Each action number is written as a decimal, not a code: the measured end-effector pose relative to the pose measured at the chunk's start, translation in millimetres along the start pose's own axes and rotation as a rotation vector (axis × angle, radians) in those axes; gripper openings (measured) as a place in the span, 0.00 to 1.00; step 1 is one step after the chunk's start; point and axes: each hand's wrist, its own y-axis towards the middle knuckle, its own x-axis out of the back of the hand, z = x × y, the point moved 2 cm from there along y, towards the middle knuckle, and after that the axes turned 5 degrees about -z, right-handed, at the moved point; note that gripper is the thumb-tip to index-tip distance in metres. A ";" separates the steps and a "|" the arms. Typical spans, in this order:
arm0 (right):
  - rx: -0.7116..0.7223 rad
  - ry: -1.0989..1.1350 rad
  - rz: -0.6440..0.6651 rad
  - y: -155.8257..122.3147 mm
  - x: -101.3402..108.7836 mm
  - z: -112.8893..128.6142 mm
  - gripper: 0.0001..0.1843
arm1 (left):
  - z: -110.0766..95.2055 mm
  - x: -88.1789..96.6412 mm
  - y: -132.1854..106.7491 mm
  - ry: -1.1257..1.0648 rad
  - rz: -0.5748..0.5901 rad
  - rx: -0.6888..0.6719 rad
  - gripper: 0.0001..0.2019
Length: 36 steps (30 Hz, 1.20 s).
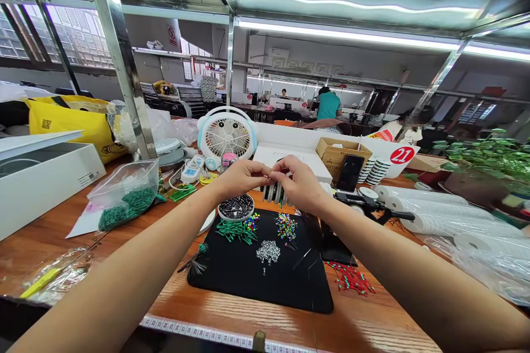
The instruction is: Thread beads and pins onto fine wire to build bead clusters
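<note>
My left hand (245,177) and my right hand (298,183) meet above the back of a black mat (248,281), thumbs and fingertips pinched together. Whatever is between the fingertips is too small to make out. Just behind and below them shows a row of grey-white spools (271,194), partly covered by my right hand. On the mat lie green tubes (237,231), multicoloured beads (286,226) and a heap of small silvery metal pieces (268,252). A round dish (236,208) of dark little cylinders stands below my left hand.
Red strands with light beads (351,278) lie right of the mat. To the left are a plastic bag of green pieces (128,204) and a white box (49,182). A fan (228,135) stands behind, wrapped white rolls (447,215) to the right. A measuring tape (199,332) runs along the front edge.
</note>
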 end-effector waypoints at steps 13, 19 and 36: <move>0.023 -0.002 -0.003 -1.0 -1.3 -1.1 0.03 | 2.4 0.3 -0.5 0.048 0.005 -0.030 0.10; 0.027 -0.017 -0.034 -1.6 -1.8 -0.5 0.03 | 3.0 0.7 -0.3 0.057 0.006 -0.026 0.10; 0.206 -0.115 0.012 -8.5 -7.3 2.7 0.04 | 10.9 -5.2 -8.1 -0.253 0.045 0.009 0.42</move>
